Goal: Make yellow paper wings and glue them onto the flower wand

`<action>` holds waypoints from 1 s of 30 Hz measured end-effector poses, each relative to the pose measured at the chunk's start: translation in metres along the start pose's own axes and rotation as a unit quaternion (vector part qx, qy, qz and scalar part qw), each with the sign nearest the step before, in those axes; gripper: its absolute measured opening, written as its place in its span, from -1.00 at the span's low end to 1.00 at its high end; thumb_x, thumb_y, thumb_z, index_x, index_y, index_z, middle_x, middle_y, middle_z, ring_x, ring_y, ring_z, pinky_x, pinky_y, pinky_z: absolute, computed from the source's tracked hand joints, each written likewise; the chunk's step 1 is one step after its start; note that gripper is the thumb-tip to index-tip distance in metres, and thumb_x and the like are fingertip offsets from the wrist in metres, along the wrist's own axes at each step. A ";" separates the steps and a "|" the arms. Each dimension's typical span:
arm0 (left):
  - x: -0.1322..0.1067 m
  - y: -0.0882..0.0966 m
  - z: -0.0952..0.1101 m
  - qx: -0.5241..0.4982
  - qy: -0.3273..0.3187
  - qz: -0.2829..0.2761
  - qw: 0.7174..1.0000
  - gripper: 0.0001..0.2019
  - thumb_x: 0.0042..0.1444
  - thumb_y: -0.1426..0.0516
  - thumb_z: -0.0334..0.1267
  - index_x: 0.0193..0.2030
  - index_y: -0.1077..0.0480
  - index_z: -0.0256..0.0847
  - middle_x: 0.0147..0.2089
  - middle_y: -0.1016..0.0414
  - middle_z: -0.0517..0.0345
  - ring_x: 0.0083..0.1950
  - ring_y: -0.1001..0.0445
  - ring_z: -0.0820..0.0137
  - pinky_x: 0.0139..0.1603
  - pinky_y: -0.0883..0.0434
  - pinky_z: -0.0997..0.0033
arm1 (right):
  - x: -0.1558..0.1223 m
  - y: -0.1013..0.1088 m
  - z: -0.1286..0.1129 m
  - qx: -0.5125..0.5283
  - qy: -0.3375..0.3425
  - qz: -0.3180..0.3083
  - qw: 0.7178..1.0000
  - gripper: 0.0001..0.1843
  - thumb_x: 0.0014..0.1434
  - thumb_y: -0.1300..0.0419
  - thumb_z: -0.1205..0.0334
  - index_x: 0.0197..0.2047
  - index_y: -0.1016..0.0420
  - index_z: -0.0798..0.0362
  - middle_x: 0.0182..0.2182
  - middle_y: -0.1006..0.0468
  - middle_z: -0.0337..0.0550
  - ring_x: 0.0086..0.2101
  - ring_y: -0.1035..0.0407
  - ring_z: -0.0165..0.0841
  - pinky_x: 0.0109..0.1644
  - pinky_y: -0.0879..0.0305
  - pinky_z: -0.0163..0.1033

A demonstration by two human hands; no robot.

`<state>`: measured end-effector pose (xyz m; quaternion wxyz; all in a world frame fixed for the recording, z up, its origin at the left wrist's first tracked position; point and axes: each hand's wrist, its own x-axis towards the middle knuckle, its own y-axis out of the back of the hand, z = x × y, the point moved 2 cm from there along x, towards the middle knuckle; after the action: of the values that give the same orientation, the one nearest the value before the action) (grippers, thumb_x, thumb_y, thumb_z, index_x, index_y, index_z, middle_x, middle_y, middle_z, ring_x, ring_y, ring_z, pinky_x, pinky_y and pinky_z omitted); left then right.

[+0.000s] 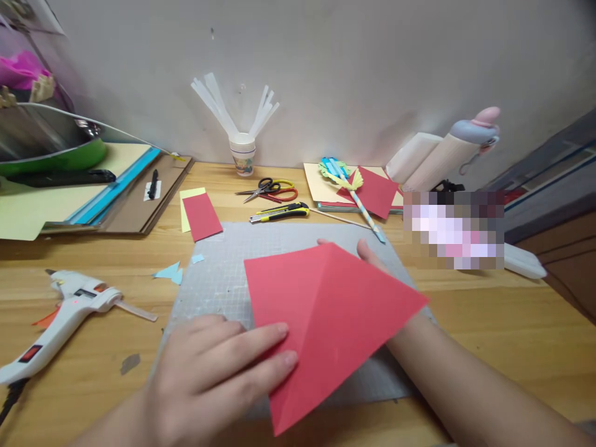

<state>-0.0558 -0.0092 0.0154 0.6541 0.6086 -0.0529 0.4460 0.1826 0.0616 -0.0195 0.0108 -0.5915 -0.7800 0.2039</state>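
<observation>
Two tools, scissors (pixel 269 189) and knife (pixel 279 213), lie beyond the red paper (pixel 326 310).

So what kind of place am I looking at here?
Likely a home craft desk: a grey cutting mat under red paper, a glue gun at the left, scissors and a utility knife behind.

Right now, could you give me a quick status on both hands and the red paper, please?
Left hand flat, pressing red paper on cutting mat. Right hand under its far edge, mostly hidden. Paper shows a diagonal crease.
</observation>
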 end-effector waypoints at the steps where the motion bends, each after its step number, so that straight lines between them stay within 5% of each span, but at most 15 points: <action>1: 0.002 -0.003 0.002 0.010 -0.027 -0.042 0.999 -0.69 0.23 0.04 -0.40 0.02 -0.41 -0.11 -0.04 -0.54 0.08 -0.29 -0.47 0.37 -0.36 -0.32 0.33 | -0.001 -0.001 -0.001 0.029 -0.033 -0.024 0.999 -0.32 0.13 0.11 -0.30 0.08 -0.35 0.02 -0.07 -0.51 0.01 -0.13 -0.44 -0.10 -0.12 -0.34 0.03; 5: 0.008 -0.015 0.003 -0.003 -0.077 -0.122 0.990 -0.66 0.25 0.12 -0.40 0.03 -0.39 -0.16 -0.06 -0.54 0.04 -0.28 -0.49 0.34 -0.38 -0.34 0.34 | -0.005 -0.004 0.001 0.173 -0.154 -0.077 0.970 -0.36 0.17 0.13 -0.22 0.10 -0.32 0.04 -0.09 -0.53 0.01 -0.07 -0.42 -0.08 0.01 -0.24 0.12; 10: 0.006 -0.021 -0.001 -0.019 -0.015 -0.085 0.996 -0.76 0.20 -0.02 -0.34 -0.02 -0.40 -0.11 -0.09 -0.54 0.08 -0.22 -0.50 0.36 -0.30 -0.38 0.38 | -0.010 -0.005 0.005 0.240 -0.268 -0.063 0.931 -0.52 0.20 0.02 0.01 0.03 -0.38 0.17 -0.15 -0.57 0.05 -0.10 -0.45 -0.13 0.09 -0.21 0.02; 14: 0.004 -0.023 -0.006 -0.058 0.032 -0.073 0.995 -0.80 0.14 -0.12 -0.21 -0.08 -0.42 -0.09 -0.15 -0.55 0.12 -0.22 -0.52 0.39 -0.26 -0.42 0.41 | -0.008 -0.010 0.005 0.266 -0.236 -0.022 0.934 -0.58 0.25 0.04 0.11 0.12 -0.29 0.09 -0.09 -0.54 -0.02 -0.09 -0.45 -0.20 0.10 -0.22 0.01; 24: 0.009 -0.015 -0.018 -0.100 0.160 -0.062 0.980 -0.64 0.05 -0.04 -0.56 -0.11 -0.40 -0.04 -0.14 -0.30 0.14 -0.16 -0.39 0.45 -0.18 -0.41 0.46 | -0.001 -0.009 0.003 0.271 -0.177 0.057 0.944 -0.58 0.30 0.09 0.19 0.21 -0.16 -0.04 -0.03 -0.52 -0.10 -0.08 -0.44 -0.26 0.10 -0.26 0.01; 30: 0.005 -0.024 -0.026 -0.134 0.312 -0.085 0.937 -0.57 0.02 -0.21 -0.27 0.06 -0.30 0.08 0.05 -0.16 0.06 -0.04 -0.35 0.32 -0.30 -0.46 0.44 | 0.001 -0.008 0.002 0.255 -0.141 0.082 0.953 -0.59 0.27 0.06 0.12 0.16 -0.21 -0.05 -0.01 -0.50 -0.10 -0.05 -0.42 -0.20 0.02 -0.33 0.05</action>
<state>-0.0497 0.0183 -0.0061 0.7487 0.3473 0.1462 0.5453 0.1749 0.0599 -0.0188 0.0343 -0.5962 -0.6445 0.4775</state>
